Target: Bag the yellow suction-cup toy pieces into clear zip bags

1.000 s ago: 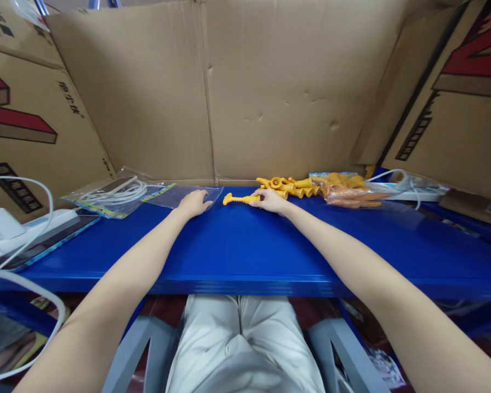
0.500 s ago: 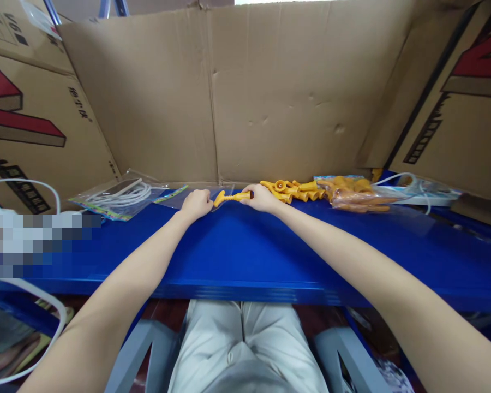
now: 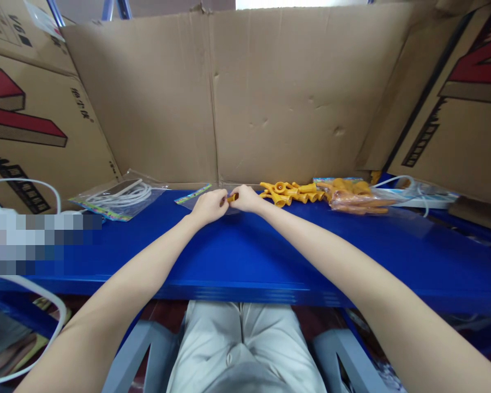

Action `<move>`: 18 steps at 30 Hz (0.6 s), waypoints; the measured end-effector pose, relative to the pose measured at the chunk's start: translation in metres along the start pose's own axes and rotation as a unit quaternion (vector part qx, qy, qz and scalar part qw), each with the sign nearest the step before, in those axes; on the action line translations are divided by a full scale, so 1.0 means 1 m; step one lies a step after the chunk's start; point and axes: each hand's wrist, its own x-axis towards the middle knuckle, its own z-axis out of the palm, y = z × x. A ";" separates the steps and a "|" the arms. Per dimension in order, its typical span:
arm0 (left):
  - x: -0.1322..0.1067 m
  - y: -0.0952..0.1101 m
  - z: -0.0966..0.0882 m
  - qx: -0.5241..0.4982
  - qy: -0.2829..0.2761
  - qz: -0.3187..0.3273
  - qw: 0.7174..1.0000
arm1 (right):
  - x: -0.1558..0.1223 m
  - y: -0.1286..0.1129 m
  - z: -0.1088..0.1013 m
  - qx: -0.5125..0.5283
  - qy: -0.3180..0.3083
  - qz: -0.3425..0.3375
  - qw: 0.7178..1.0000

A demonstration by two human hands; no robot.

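Note:
My right hand pinches a long yellow plastic toy piece; only a short bit of it shows between my two hands. My left hand is closed on the edge of a clear plastic bag with a coloured header strip, lying on the blue table. The two hands touch at the fingertips over the bag's mouth. How much of the piece is inside the bag is hidden. A loose heap of the same yellow pieces lies just right of my right hand.
Filled clear bags of yellow pieces lie further right, then a white power strip with cable. A bag holding white cable sits at the left. Cardboard walls close in the back and sides. My knees are under the table's front edge.
My right hand carried the yellow piece leftward from the table to my left hand. My left hand lifted the bag's edge, and most of the piece is now hidden between the hands.

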 end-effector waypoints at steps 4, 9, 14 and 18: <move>0.003 -0.005 0.002 -0.028 0.001 -0.036 0.999 | -0.002 0.003 0.010 -0.001 -0.024 -0.001 1.000; 0.006 -0.039 0.008 -0.008 -0.001 -0.218 0.976 | -0.007 0.012 0.024 0.007 -0.040 0.000 0.999; 0.004 -0.076 0.012 -0.057 -0.097 -0.369 0.923 | -0.012 0.013 0.021 0.029 -0.044 -0.004 0.999; 0.007 -0.083 0.012 -0.141 -0.086 -0.343 0.925 | -0.013 0.011 0.015 0.033 -0.002 -0.004 0.999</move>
